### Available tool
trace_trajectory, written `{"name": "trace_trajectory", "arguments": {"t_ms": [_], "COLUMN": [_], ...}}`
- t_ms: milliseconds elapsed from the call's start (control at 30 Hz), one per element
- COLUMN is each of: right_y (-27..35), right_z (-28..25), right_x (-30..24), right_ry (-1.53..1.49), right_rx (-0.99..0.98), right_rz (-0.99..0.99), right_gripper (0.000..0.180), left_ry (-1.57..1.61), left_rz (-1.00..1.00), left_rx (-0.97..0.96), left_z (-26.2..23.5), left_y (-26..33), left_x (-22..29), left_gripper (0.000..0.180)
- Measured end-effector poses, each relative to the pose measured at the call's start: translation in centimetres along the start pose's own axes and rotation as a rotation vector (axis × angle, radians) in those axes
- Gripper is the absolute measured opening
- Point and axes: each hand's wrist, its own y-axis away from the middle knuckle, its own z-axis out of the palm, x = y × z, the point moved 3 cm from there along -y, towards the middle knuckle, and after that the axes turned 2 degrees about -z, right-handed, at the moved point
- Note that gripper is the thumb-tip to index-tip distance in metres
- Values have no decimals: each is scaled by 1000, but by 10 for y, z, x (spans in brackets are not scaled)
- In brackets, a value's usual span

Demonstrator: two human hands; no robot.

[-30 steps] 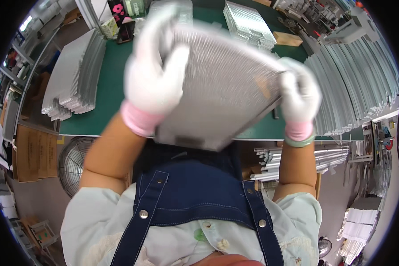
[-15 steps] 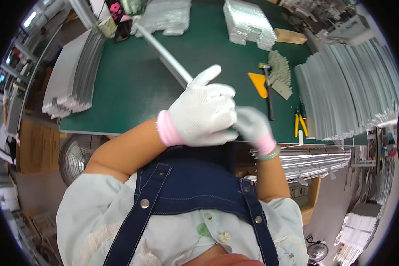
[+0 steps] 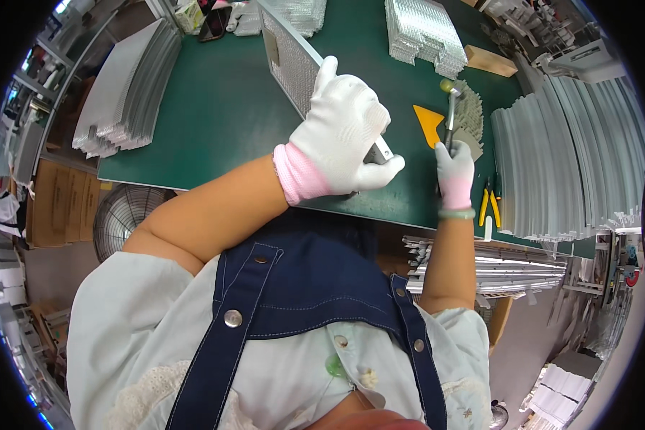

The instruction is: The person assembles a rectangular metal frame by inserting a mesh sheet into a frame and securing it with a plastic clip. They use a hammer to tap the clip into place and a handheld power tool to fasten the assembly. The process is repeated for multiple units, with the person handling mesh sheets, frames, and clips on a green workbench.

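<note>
In my gloved left hand (image 3: 344,136) a flat silver-framed panel (image 3: 288,68) stands on edge over the green workbench (image 3: 215,107). Its face looks grey and finely textured, and a corner of the frame shows below my fingers. My gloved right hand (image 3: 454,172) is closed round the handle of a hammer (image 3: 450,118), whose head points away from me. Just left of the hammer lies an orange-yellow triangular scraper (image 3: 428,124). To its right is a heap of small grey-beige pieces (image 3: 470,111).
Stacked silver panels (image 3: 125,89) stand at the left, with a larger stack of grey panels (image 3: 555,158) at the right. Yellow-handled pliers (image 3: 490,204) lie near the front edge. Further back are a phone (image 3: 215,24), a wooden block (image 3: 490,61) and silver sheets (image 3: 424,32).
My right hand has left my left hand's side and moved right onto the hammer, which now sits raised and turned slightly. My left hand and the panel have tilted upright.
</note>
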Motion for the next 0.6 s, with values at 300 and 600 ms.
{"name": "trace_trajectory", "arguments": {"t_ms": [300, 600], "right_y": [63, 78], "right_z": [-123, -151], "right_x": [-128, -183], "right_ry": [257, 382], "right_rx": [-167, -39], "right_rz": [-387, -916], "right_gripper": [16, 18], "left_ry": [60, 60], "left_rz": [66, 123], "left_rx": [-60, -12], "left_z": [11, 11], "left_y": [-7, -10], "left_x": [-9, -11], "left_gripper": [46, 49]}}
